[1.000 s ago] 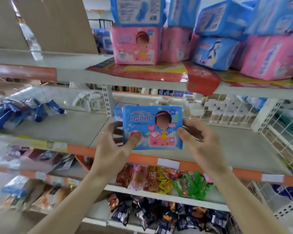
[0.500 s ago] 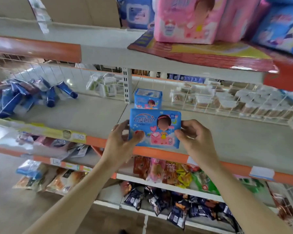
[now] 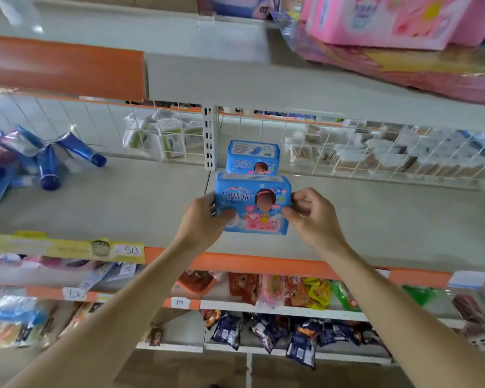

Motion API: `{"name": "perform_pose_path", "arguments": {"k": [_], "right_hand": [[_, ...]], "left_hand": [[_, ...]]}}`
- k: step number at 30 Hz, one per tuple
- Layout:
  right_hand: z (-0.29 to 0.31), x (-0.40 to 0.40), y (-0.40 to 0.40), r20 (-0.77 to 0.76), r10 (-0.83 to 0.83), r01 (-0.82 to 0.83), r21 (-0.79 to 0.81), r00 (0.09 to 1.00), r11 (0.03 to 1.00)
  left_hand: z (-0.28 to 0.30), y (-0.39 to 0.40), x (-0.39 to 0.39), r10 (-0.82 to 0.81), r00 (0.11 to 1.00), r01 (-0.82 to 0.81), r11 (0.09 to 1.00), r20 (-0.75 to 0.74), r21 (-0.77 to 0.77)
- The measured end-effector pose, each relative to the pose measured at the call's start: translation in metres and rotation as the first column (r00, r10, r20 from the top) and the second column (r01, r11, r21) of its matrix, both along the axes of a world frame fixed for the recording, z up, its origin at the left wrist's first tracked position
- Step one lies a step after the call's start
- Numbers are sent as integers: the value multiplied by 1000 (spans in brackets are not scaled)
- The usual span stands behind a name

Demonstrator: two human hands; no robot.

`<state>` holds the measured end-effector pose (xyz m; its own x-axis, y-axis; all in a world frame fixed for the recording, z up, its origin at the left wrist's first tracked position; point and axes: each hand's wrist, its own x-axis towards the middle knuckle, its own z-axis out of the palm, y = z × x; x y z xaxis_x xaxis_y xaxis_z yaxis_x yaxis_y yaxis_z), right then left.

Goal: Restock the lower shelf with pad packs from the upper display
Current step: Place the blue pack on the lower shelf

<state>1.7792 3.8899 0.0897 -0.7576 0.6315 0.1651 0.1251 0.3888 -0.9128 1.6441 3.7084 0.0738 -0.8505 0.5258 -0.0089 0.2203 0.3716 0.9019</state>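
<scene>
Sitting btwn L grip (image 3: 200, 219) & R grip (image 3: 311, 217): pad pack (image 3: 252, 204).

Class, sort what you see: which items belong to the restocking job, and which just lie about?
Job: blue pad pack held by left hand and right hand; second blue pack behind; pink packs above.
Lying about: blue tubes; snack bags below.

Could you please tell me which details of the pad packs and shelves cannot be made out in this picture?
Head view only:
- Rear blue pad pack: lower part hidden by the held blue pad pack.
- Pink packs above: cut off by the top edge.
- White goods behind the wire grid: blurred.
- Whether the held pack touches the shelf: unclear.
</scene>
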Motion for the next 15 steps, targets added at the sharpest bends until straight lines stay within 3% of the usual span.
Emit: {"name": "perform_pose_path", "arguments": {"k": [9, 15], "right_hand": [[-37, -37, 21, 109, -40, 31, 86, 993, 996], [-58, -58, 37, 82, -50, 41, 112, 995, 993]], "left_hand": [[-32, 23, -38, -28, 999, 28, 999, 21, -23], [-45, 42, -62, -27, 999, 27, 1000, 20, 0]]}}
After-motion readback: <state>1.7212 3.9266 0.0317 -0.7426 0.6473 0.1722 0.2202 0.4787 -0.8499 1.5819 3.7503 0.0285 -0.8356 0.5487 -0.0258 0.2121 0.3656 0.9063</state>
